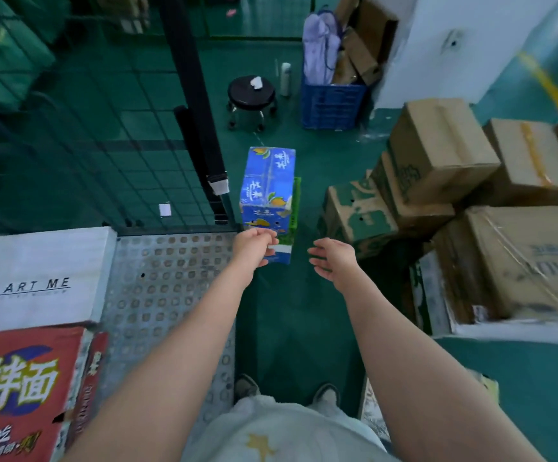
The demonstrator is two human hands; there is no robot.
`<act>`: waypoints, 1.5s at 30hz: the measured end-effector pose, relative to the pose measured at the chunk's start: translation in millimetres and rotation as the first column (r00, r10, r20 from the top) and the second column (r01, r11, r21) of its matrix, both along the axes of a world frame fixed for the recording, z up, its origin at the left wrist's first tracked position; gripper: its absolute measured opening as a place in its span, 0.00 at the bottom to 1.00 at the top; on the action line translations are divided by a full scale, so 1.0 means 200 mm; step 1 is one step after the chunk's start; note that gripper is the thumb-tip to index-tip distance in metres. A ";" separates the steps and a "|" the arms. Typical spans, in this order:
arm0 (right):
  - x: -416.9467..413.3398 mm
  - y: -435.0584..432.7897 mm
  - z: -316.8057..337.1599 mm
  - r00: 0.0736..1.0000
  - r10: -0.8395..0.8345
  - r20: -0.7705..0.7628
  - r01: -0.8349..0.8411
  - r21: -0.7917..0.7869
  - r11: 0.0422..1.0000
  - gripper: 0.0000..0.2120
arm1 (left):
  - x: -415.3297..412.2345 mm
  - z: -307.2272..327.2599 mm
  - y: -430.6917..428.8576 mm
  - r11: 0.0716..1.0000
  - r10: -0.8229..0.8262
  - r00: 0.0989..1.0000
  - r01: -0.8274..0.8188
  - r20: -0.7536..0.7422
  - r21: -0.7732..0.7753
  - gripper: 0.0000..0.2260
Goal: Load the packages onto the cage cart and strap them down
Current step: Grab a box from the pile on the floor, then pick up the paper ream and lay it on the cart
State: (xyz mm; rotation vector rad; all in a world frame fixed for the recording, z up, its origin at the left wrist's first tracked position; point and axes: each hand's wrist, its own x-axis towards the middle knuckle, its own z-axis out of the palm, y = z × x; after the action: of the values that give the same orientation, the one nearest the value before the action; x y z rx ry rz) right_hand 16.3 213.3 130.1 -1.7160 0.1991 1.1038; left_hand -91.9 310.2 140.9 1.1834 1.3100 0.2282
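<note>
A blue carton [268, 185] printed with mangoes stands on the green floor just right of the cage cart, with a green box [295, 208] behind it. My left hand [252, 245] reaches over the carton's near end, fingers loosely curled, and I cannot tell whether it touches. My right hand [332, 260] hovers to the carton's right, fingers relaxed, holding nothing. The cart's perforated metal deck [167, 285] carries a white box marked ART ME [42, 278] and a red noodle box [24, 391] at its left. A black strap [201, 128] hangs on the cart's wire wall.
Brown and green-printed cardboard boxes [444, 181] are piled at the right, with a plastic-wrapped box [521, 261] nearer me. A black rolling stool [251, 98] and a blue crate [332, 105] of cardboard stand farther back. My feet [287, 391] stand beside the cart.
</note>
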 end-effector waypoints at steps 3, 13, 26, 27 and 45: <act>0.08 -0.13 -0.01 0.999 -0.051 -0.009 0.051 -0.005 0.999 0.09 | 0.12 -0.01 -0.10 0.998 -0.056 0.998 0.056 0.000 -0.014 0.11; 0.34 -0.51 -0.08 0.986 -0.169 -0.008 0.168 -0.037 0.985 0.05 | 0.44 -0.05 -0.39 0.984 -0.177 0.984 0.177 0.008 -0.034 0.11; 0.40 -0.63 -0.34 0.883 -0.462 -0.088 0.453 -0.101 0.886 0.04 | 0.65 -0.31 -0.46 0.899 -0.437 0.890 0.424 -0.129 -0.111 0.12; 0.41 -0.63 -0.36 0.868 -0.487 -0.093 0.479 -0.099 0.872 0.04 | 0.68 -0.33 -0.45 0.885 -0.464 0.876 0.453 -0.136 -0.106 0.12; 0.50 -1.12 -1.56 0.753 -0.657 -0.033 0.637 -0.215 0.740 0.04 | 1.00 -1.45 -0.80 0.750 -0.661 0.747 0.651 -0.076 -0.116 0.11</act>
State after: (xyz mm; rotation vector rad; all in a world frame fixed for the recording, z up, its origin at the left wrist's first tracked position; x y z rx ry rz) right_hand 116.1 -10.1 -182.5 -1.5544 0.9326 0.6533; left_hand 108.5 150.8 -149.3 1.5299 0.9045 -0.4170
